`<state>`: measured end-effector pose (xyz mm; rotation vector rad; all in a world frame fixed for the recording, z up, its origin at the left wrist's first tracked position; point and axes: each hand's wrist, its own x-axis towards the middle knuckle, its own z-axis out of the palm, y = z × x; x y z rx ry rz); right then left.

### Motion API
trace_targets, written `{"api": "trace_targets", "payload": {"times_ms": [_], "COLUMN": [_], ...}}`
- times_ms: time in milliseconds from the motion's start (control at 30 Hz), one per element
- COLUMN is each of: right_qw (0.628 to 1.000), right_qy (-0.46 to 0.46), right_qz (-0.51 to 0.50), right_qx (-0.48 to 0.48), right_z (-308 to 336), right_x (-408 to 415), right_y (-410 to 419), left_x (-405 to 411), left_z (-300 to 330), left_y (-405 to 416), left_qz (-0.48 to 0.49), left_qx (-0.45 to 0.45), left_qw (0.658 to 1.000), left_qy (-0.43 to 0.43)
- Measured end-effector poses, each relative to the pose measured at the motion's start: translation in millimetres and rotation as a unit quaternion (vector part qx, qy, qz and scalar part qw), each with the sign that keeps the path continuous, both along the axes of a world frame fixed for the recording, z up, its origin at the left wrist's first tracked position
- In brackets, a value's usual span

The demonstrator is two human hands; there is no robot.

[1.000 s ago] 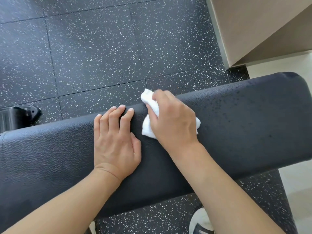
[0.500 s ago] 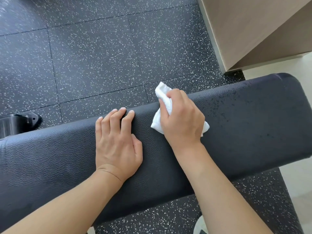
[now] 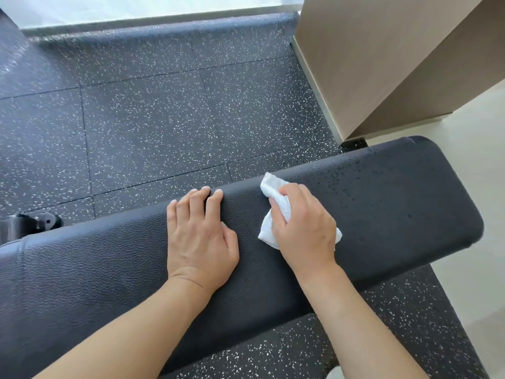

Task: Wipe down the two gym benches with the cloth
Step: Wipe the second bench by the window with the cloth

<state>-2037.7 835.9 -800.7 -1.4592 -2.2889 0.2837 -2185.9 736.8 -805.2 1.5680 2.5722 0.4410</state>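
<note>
A long black padded gym bench [image 3: 396, 203] runs across the view from lower left to right. Its right part is speckled with small droplets. My right hand [image 3: 303, 231] grips a crumpled white cloth [image 3: 274, 192] and presses it on the pad near the far edge. My left hand [image 3: 199, 236] lies flat on the pad just left of the cloth, fingers straight and reaching the far edge. Only this one bench shows.
Black rubber floor tiles with white flecks [image 3: 164, 119] lie beyond the bench. A beige column [image 3: 382, 64] stands at the upper right by a pale floor [image 3: 478, 160]. A black metal frame foot [image 3: 30, 222] sits at the left edge.
My right hand has slid the cloth to the right along the bench's far edge. My left hand has stayed put. The view has tilted up, showing more floor.
</note>
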Motion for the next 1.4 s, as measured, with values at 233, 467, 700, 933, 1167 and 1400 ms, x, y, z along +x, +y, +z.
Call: {"api": "trace_targets", "payload": {"times_ms": [233, 467, 700, 933, 1167, 1400], "right_qw": [0.999, 0.997, 0.999, 0.993, 0.992, 0.997], "right_qy": [-0.019, -0.044, -0.028, -0.057, -0.043, -0.029], "right_qz": [0.006, -0.044, 0.033, 0.105, -0.112, 0.063], "right_qx": [-0.037, -0.045, -0.031, 0.007, -0.047, -0.036], "right_z": [8.3, 8.7, 6.1, 8.3, 3.6, 6.9], "right_x": [46.4, 8.1, -10.3, 73.9, 50.7, -48.8], "right_y": [-44.1, 35.6, -2.6, 29.0, 58.2, 0.9], "left_x": [-0.8, -0.4, 2.9, 1.9, 1.0, 2.3], "left_z": [-0.4, 0.2, 5.4, 6.6, 4.7, 3.4], "left_y": [-1.8, -2.8, -1.5, -1.9, -2.0, -1.0], "left_qz": [-0.003, -0.008, -0.001, -0.003, -0.006, -0.007], "left_qx": [-0.003, -0.009, -0.015, -0.024, -0.03, -0.015], "left_qw": [1.0, 1.0, 1.0, 1.0, 1.0, 1.0], "left_qy": [0.0, 0.009, 0.005, 0.001, 0.002, 0.007]}}
